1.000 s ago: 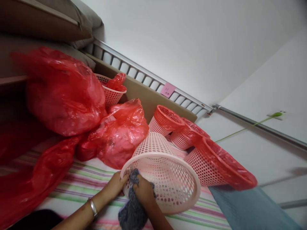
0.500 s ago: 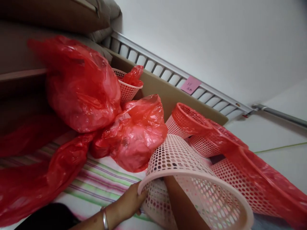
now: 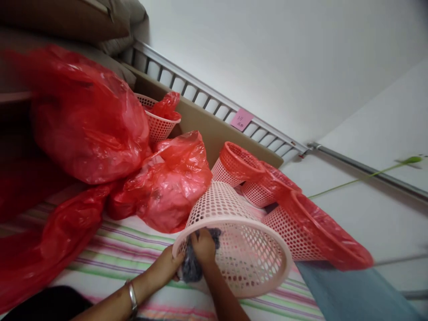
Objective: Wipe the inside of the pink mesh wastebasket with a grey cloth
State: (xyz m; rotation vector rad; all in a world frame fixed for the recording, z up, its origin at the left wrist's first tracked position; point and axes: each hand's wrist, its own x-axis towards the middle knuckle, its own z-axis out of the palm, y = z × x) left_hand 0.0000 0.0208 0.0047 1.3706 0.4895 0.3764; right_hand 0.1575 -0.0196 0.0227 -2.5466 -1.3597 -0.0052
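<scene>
A pale pink perforated basket (image 3: 249, 258) lies on its side on a striped sheet (image 3: 127, 249), its mouth turned toward me. My left hand (image 3: 163, 267), with a metal bangle on the wrist, grips the basket's rim at the left. Just inside the mouth, my right hand (image 3: 203, 246) is closed on a dark grey cloth (image 3: 190, 266) pressed against the inner wall near the rim.
Bulging red plastic bags (image 3: 87, 120) pile up at the left. Several red baskets (image 3: 239, 167) lined with red bags lie behind and to the right. A white rail (image 3: 214, 100) with a pink note (image 3: 241, 119) runs along the wall. A blue cloth (image 3: 347, 294) lies at the lower right.
My right arm, reaching deep into the basket half a second ago, has drawn back to the rim with the grey cloth in view again. The view has swung back left.
</scene>
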